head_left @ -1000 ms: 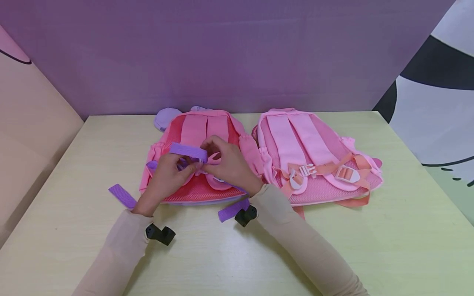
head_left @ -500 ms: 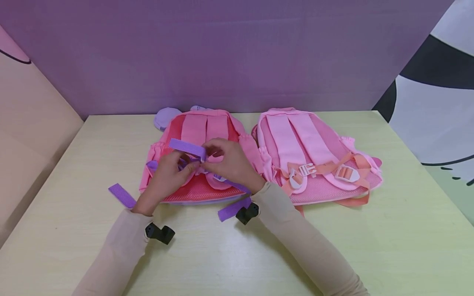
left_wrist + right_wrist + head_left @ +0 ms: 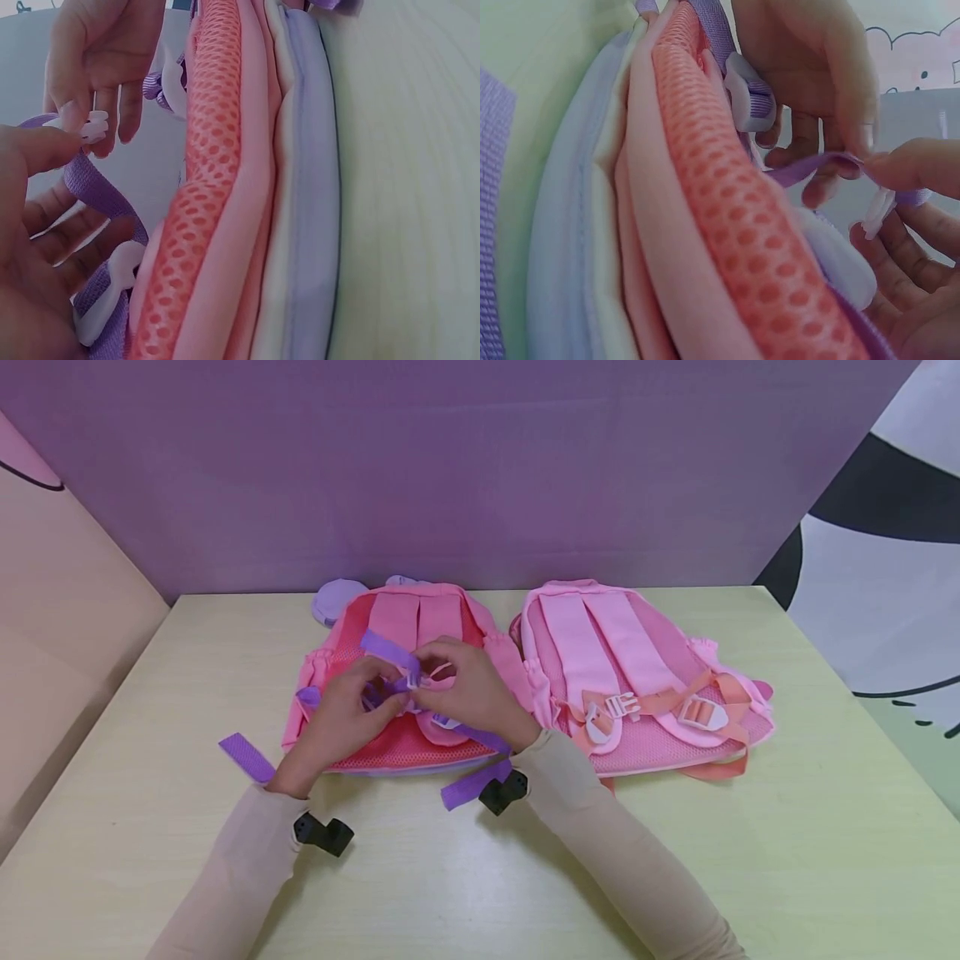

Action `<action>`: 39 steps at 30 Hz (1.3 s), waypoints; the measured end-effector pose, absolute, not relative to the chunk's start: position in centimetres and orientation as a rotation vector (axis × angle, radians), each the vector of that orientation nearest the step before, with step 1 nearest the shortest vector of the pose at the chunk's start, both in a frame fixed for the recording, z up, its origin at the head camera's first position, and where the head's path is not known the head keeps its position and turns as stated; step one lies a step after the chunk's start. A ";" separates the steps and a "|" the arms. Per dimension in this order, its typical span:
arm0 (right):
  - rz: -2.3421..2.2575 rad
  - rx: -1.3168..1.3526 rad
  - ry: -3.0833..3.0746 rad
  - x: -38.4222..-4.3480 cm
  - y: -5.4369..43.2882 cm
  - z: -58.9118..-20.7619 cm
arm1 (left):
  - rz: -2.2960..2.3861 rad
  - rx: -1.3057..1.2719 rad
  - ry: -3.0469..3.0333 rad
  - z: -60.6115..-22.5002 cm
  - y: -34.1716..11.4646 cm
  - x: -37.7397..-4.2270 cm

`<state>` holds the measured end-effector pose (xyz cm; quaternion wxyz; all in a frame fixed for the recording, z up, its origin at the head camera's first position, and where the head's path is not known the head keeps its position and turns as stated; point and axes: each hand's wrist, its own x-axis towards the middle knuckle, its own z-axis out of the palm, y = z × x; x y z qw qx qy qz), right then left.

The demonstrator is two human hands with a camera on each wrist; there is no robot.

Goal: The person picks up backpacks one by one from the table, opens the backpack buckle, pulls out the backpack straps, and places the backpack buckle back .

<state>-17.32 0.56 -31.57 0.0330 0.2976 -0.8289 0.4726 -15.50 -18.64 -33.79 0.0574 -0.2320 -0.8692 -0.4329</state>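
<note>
In the head view a pink backpack (image 3: 390, 752) with a red mesh back lies under both hands. My left hand (image 3: 348, 706) pinches a purple strap (image 3: 390, 650) between thumb and fingers. Close beside it, my right hand (image 3: 476, 689) pinches a white plastic buckle (image 3: 94, 127) on that strap. The thumbs almost meet at the buckle, and the strap's loose end sticks up to the left. In the right wrist view, the strap runs from the bag up to the fingertips. A white strap adjuster (image 3: 751, 94) hangs near my left hand.
A lighter pink backpack (image 3: 562, 652) with orange straps (image 3: 660, 702) and a fastened white buckle lies to the right. Two purple strap ends (image 3: 247, 757) lie on the pale table (image 3: 420, 877). A purple panel (image 3: 465, 477) stands behind.
The loose strap end has swung to the right and now slants more steeply. My right hand has shifted slightly right, while my left hand stays nearly in place with its fingers a little higher.
</note>
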 end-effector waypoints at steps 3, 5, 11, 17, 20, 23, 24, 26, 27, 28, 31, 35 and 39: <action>1.445 0.927 -2.549 -17.3 0.6 -31.5 | -1.375 -0.695 -2.636 -33.8 -18.7 -15.5; 1.439 0.928 -2.549 -17.3 0.6 -31.6 | -1.412 -0.685 -2.637 -33.9 -18.7 -15.6; 1.428 0.929 -2.553 -17.3 0.6 -31.5 | -1.441 -0.657 -2.650 -34.0 -18.7 -15.6; 1.437 0.933 -2.558 -17.3 0.6 -31.6 | -1.493 -0.654 -2.635 -34.0 -18.8 -15.7; 1.436 0.936 -2.551 -17.3 0.7 -31.6 | -1.525 -0.650 -2.626 -34.0 -18.8 -15.7; 1.439 0.942 -2.540 -17.3 0.7 -31.6 | -1.536 -0.640 -2.620 -33.9 -18.9 -15.7; 1.445 0.942 -2.537 -17.3 0.7 -31.6 | -1.538 -0.634 -2.618 -33.9 -18.9 -15.7; 1.462 0.935 -2.530 -17.2 0.8 -31.6 | -1.542 -0.615 -2.617 -33.9 -18.9 -15.7; 1.471 0.934 -2.527 -17.2 0.8 -31.6 | -1.540 -0.606 -2.617 -33.8 -18.9 -15.7; 1.479 0.933 -2.525 -17.3 0.7 -31.6 | -1.541 -0.600 -2.615 -33.8 -18.9 -15.7; 1.488 0.931 -2.529 -17.3 0.8 -31.6 | -1.542 -0.584 -2.612 -33.8 -18.9 -15.6; 1.467 0.921 -2.550 -17.2 0.8 -31.5 | -1.539 -0.581 -2.613 -33.8 -18.9 -15.6; 1.444 0.924 -2.563 -17.2 0.8 -31.4 | -1.525 -0.579 -2.620 -33.8 -18.9 -15.7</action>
